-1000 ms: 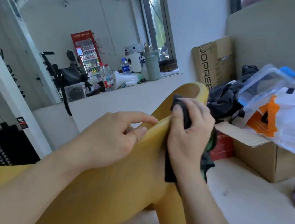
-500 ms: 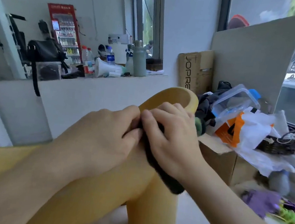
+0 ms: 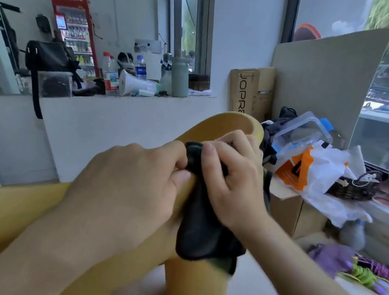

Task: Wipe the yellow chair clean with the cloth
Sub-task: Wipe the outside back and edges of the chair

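The yellow chair point(image 3: 225, 129) is a smooth moulded piece that fills the lower middle of the head view, its curved rim pointing away from me. A dark cloth point(image 3: 201, 226) is draped over the rim and hangs down the chair's side. My right hand point(image 3: 231, 179) grips the cloth against the rim, fingers curled over it. My left hand point(image 3: 133, 179) grips the same rim just to the left, thumb and fingers wrapped round the edge and touching the cloth's top.
An open cardboard box point(image 3: 288, 212) heaped with plastic bags and a clear lidded container point(image 3: 303, 131) stands close to the right of the chair. Purple gloves point(image 3: 332, 257) lie on the floor at right. A ledge point(image 3: 125, 99) with bottles runs behind.
The cloth now hangs lower down the chair's side, and my right hand has shifted slightly up the rim. The view has turned a little to the right. My left hand keeps its hold.
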### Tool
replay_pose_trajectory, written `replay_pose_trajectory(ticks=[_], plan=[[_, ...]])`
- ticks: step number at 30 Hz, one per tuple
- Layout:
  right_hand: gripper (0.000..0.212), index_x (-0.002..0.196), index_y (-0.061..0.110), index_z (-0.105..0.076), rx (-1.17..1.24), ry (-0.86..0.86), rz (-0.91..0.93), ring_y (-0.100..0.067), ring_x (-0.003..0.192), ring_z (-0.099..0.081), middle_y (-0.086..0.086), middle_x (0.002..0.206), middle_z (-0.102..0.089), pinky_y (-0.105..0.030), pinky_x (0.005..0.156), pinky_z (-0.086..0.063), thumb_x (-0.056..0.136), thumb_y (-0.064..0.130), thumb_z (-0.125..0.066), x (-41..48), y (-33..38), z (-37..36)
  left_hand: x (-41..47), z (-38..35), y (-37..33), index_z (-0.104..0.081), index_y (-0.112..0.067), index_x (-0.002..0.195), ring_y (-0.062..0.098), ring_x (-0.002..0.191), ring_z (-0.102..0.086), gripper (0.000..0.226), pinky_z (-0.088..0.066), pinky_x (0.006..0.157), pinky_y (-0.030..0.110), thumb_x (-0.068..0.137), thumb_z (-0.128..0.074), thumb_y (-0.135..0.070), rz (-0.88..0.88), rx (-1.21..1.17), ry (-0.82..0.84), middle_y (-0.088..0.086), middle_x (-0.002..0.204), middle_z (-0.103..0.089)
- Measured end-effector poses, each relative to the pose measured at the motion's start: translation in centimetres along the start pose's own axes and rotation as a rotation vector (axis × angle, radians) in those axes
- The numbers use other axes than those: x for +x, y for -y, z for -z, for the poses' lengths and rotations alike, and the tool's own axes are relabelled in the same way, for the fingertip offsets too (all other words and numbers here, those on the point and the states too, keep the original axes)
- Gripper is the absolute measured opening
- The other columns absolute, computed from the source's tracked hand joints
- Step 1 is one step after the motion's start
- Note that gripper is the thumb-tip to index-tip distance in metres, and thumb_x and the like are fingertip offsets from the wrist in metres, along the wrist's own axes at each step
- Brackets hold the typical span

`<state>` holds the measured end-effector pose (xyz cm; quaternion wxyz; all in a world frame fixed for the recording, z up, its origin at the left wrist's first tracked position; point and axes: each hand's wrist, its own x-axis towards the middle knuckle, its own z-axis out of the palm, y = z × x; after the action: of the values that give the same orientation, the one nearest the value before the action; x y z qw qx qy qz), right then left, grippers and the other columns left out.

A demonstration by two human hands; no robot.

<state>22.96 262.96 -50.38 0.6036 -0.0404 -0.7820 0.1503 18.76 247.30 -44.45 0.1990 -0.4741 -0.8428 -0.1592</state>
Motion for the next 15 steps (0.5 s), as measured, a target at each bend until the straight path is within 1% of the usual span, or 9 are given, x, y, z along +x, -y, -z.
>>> replay_pose_trajectory(ticks=[1,2,4,6,8,10,12,13,15], plan=[[0.039,0.08,0.013,-0.072,-0.027,-0.016,0.032,-0.025,0.085,-0.051,-0.003,0.084,-0.059,-0.041,0.077,-0.038,0.096,0.033,-0.042,0.6,-1.8,0.0,0.0,0.0,0.1,-0.042,-0.043,0.099,0.01,0.064,-0.055,0.016,-0.047,0.062,0.032,0.09,-0.033,-0.054,-0.004,-0.009,-0.005,-0.012,0.074,-0.064],[0.043,0.081,0.011,-0.072,-0.031,-0.056,-0.031,-0.028,0.09,-0.052,-0.006,0.088,-0.061,-0.043,0.081,-0.04,0.095,0.036,-0.04,1.3,-4.3,-0.2,0.0,-0.1,0.2,-0.044,-0.043,0.099,0.01,0.065,-0.056,0.017,-0.049,0.063,0.034,0.089,-0.034,-0.054,-0.005,-0.017,-0.011,-0.012,0.077,-0.066],[0.052,0.09,0.009,-0.072,0.053,-0.176,-0.401,-0.031,0.104,-0.049,-0.014,0.101,-0.058,-0.043,0.094,-0.037,0.092,0.046,-0.035,2.6,-8.4,-0.4,-0.1,-0.2,0.2,-0.045,-0.044,0.096,0.009,0.062,-0.057,0.014,-0.051,0.062,0.034,0.09,-0.036,-0.053,0.0,-0.028,-0.003,-0.014,0.082,-0.068],[0.051,0.111,0.01,-0.065,0.103,-0.304,-0.714,-0.028,0.11,-0.045,-0.02,0.11,-0.051,-0.031,0.096,-0.031,0.095,0.047,-0.034,1.8,-8.6,-1.5,-0.2,0.0,0.1,-0.045,-0.045,0.093,0.009,0.059,-0.056,0.009,-0.05,0.061,0.033,0.09,-0.04,-0.052,0.018,-0.044,0.006,-0.015,0.084,-0.069],[0.051,0.13,0.012,-0.053,0.11,-0.421,-0.631,-0.019,0.107,-0.04,-0.014,0.114,-0.046,-0.023,0.094,-0.027,0.096,0.045,-0.034,-1.2,-5.4,-3.1,-0.2,0.1,-0.1,-0.047,-0.044,0.093,0.007,0.065,-0.057,0.009,-0.05,0.063,0.032,0.088,-0.043,-0.051,0.032,-0.058,-0.018,-0.017,0.084,-0.07],[0.048,0.135,0.013,-0.042,0.146,-0.357,-0.449,-0.015,0.11,-0.039,-0.007,0.121,-0.042,-0.023,0.1,-0.028,0.1,0.044,-0.032,-6.3,-1.4,-5.2,-0.1,0.0,-0.3,-0.052,-0.042,0.093,0.005,0.072,-0.057,0.01,-0.047,0.062,0.028,0.087,-0.047,-0.049,0.052,-0.07,-0.036,-0.02,0.083,-0.07],[0.038,0.131,0.022,-0.034,0.16,-0.272,-0.416,-0.015,0.113,-0.039,0.002,0.123,-0.036,-0.02,0.103,-0.027,0.101,0.045,-0.029,-12.2,-0.3,-7.6,0.0,-0.2,-0.5,-0.056,-0.04,0.092,0.001,0.074,-0.057,0.011,-0.042,0.06,0.021,0.086,-0.05,-0.047,0.06,-0.075,-0.044,-0.023,0.078,-0.069],[0.035,0.128,0.028,-0.034,0.186,-0.277,-0.522,-0.017,0.114,-0.04,0.007,0.12,-0.034,-0.019,0.102,-0.027,0.1,0.048,-0.029,-14.3,-0.6,-8.8,0.0,-0.3,-0.5,-0.057,-0.04,0.091,-0.001,0.073,-0.058,0.01,-0.042,0.06,0.019,0.086,-0.051,-0.046,0.058,-0.085,-0.047,-0.024,0.075,-0.07],[0.035,0.13,0.034,-0.033,0.284,-0.326,-0.953,-0.026,0.119,-0.041,0.008,0.113,-0.032,-0.023,0.1,-0.028,0.098,0.048,-0.033,-15.7,-0.7,-10.0,0.0,-0.3,-0.5,-0.059,-0.039,0.089,0.0,0.072,-0.06,0.006,-0.046,0.064,0.021,0.087,-0.055,-0.043,0.06,-0.125,-0.046,-0.024,0.072,-0.069]])
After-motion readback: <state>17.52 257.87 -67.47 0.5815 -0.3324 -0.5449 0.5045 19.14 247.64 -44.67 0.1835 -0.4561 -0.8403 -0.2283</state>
